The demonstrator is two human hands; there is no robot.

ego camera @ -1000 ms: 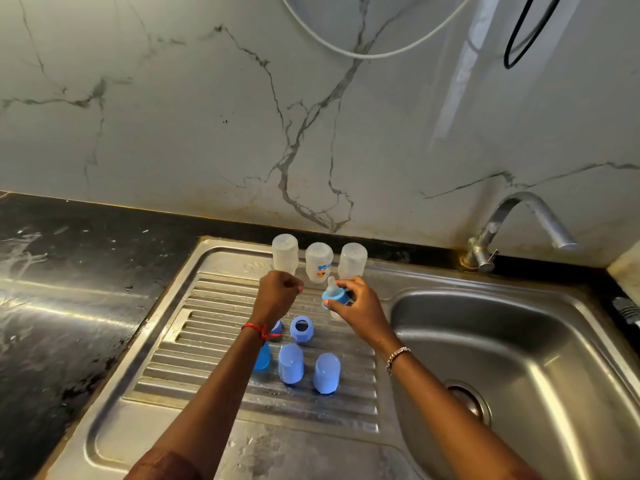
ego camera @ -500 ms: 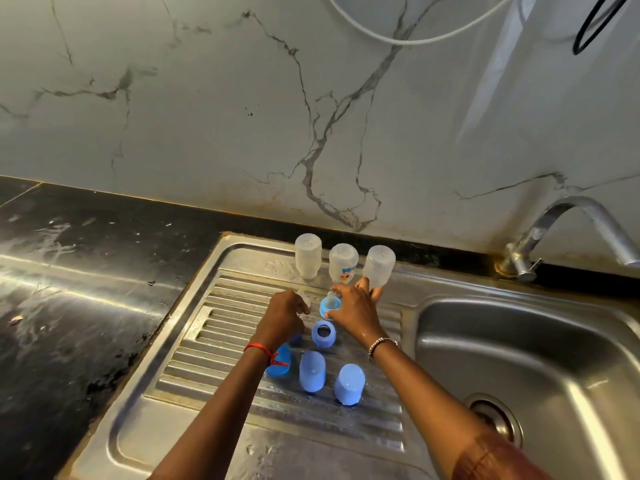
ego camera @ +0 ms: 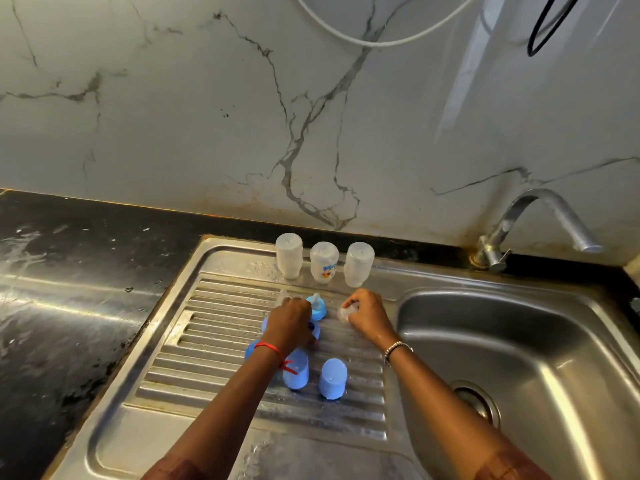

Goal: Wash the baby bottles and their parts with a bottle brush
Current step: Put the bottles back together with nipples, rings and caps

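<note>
Right hand point(ego camera: 367, 315) has left the blue collar point(ego camera: 318, 310), pinching a clear teat point(ego camera: 347, 311).

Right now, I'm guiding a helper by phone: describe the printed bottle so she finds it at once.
On the drainboard left of the sink basin, three clear bottles stand upside down in a row at the back. It is the middle bottle: it alone bears a coloured print; the left bottle and right bottle are plain.

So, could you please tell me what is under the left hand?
Blue rings peek out either side of the left hand, on the drainboard; their middles and the fingertips are covered.
</note>
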